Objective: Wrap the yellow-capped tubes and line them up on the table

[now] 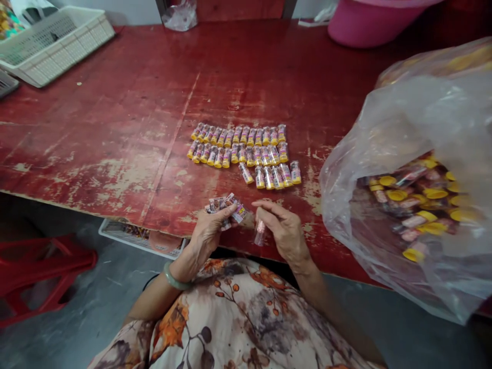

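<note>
My left hand (207,230), with a pale green bangle on its wrist, pinches a small bundle of printed paper labels (226,207). My right hand (282,230) holds a small clear vial (260,233) between its fingertips, close to the left hand. The vial's upper end is hidden by the fingers. Just beyond my hands, small labelled vials with yellow caps (242,151) lie on their sides in tight rows on a worn red table (115,102). More such vials (418,205) fill a clear plastic bag (407,138) at the right.
A white plastic basket (54,46) stands at the table's far left corner, and a pink plastic basin (369,23) sits beyond the far edge. Below the near edge are a flat tray (138,238), a red plastic stool (38,271) and a grey floor.
</note>
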Demonstrator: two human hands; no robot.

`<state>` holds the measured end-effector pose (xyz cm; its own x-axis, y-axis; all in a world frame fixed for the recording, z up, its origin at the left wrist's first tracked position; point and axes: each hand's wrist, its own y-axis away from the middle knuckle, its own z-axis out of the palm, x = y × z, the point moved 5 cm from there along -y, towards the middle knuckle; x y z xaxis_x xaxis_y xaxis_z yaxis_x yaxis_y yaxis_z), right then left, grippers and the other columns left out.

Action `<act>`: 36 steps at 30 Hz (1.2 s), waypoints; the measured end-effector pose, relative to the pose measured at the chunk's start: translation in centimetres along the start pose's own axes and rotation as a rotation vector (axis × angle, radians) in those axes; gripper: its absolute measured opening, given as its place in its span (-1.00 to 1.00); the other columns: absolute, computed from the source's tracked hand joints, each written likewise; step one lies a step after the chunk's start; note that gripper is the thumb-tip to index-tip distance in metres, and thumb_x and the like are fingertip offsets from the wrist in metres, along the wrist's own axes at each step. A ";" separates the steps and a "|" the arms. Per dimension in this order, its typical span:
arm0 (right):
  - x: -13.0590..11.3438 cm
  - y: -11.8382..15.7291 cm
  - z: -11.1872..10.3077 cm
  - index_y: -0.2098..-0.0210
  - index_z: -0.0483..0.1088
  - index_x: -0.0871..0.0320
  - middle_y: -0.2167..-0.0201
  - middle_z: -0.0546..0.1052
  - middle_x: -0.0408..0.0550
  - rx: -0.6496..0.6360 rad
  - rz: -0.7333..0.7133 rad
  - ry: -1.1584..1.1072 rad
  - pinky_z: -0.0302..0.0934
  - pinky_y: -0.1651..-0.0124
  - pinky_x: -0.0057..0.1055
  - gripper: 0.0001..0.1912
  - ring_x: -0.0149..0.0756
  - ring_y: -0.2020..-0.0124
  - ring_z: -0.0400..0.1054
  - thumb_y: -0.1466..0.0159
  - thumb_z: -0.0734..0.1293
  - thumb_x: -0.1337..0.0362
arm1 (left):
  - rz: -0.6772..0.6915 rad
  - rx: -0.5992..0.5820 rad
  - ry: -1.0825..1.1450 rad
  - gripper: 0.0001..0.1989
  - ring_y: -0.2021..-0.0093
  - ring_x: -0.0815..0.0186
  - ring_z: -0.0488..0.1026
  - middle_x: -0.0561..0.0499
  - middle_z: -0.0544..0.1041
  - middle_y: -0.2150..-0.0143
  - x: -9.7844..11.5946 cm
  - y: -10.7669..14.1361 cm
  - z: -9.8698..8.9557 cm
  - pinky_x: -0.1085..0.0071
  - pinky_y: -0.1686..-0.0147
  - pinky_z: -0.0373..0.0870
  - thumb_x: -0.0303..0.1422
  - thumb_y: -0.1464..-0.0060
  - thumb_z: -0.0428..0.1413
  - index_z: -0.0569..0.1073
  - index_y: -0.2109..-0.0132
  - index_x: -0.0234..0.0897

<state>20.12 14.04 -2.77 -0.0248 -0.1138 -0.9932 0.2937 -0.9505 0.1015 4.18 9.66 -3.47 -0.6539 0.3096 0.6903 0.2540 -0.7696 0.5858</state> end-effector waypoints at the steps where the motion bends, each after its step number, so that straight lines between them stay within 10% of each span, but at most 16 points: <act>1: -0.1 0.2 -0.4 0.18 0.48 0.08 0.47 0.44 -0.17 -0.013 0.000 -0.027 0.19 0.44 -0.44 -0.77 -0.38 0.51 0.28 -0.21 0.37 0.13 | 0.008 0.002 0.022 -0.65 0.47 0.36 0.47 0.02 0.55 0.41 0.1 -0.1 0.0 0.48 0.49 0.44 -0.36 0.36 0.44 0.54 0.35 -0.35; 24: -2.0 2.7 -0.1 0.27 0.32 0.13 0.27 0.38 -0.07 0.022 -0.316 -0.137 0.22 0.28 -0.38 -0.85 -0.30 0.25 0.30 -0.18 0.37 0.37 | -0.029 -0.003 0.185 -0.68 0.50 0.39 0.44 0.05 0.50 0.43 -0.3 0.6 0.0 0.50 0.52 0.48 -0.41 0.30 0.42 0.46 0.39 -0.35; 36: -2.5 3.8 0.7 0.19 0.32 0.12 0.22 0.44 -0.05 0.121 -0.626 0.279 0.28 0.18 -0.29 -0.73 -0.27 0.22 0.37 -0.14 0.39 0.46 | -0.014 0.031 0.169 -0.63 0.53 0.40 0.44 0.05 0.50 0.45 -0.7 0.4 -0.4 0.50 0.54 0.49 -0.37 0.33 0.43 0.45 0.36 -0.37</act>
<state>20.60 10.52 0.18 0.0962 0.5293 -0.8430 0.1954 -0.8405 -0.5054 4.48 8.90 -3.86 -0.7675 0.2196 0.6023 0.2641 -0.7478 0.6091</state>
